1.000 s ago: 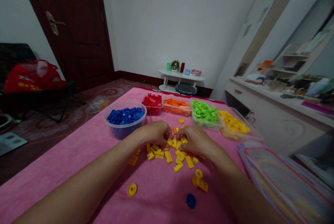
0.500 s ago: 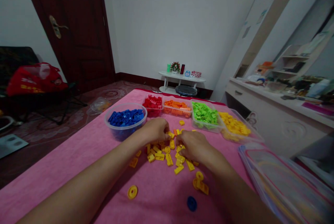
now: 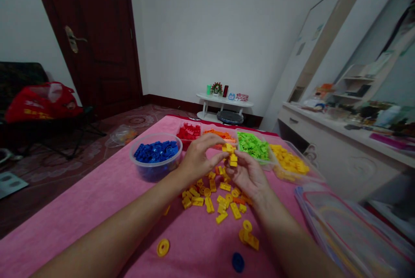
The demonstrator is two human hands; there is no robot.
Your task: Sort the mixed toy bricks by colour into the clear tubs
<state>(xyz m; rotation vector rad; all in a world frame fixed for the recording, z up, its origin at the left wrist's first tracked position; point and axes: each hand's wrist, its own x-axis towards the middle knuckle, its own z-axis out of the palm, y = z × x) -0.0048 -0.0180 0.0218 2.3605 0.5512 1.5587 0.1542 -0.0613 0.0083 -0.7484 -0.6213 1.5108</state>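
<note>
Right hand (image 3: 249, 175) pinches small yellow plastic bricks (image 3: 231, 153) above the pink-covered table (image 3: 103, 196); whether the left hand (image 3: 198, 158) grips them, I cannot tell. Colour-sorted clear plastic tubs (image 3: 154, 172) stand filled toward the far edge; loose yellow pieces (image 3: 209, 205) seemingly remain unsorted.

L forearm (image 3: 119, 232) & R forearm (image 3: 288, 234): 1 pr., bare, slim, smooth, tapering fwd. L hand (image 3: 198, 157) & R hand (image 3: 251, 177): bare, w/ slender fingers (image 3: 210, 139).
</note>
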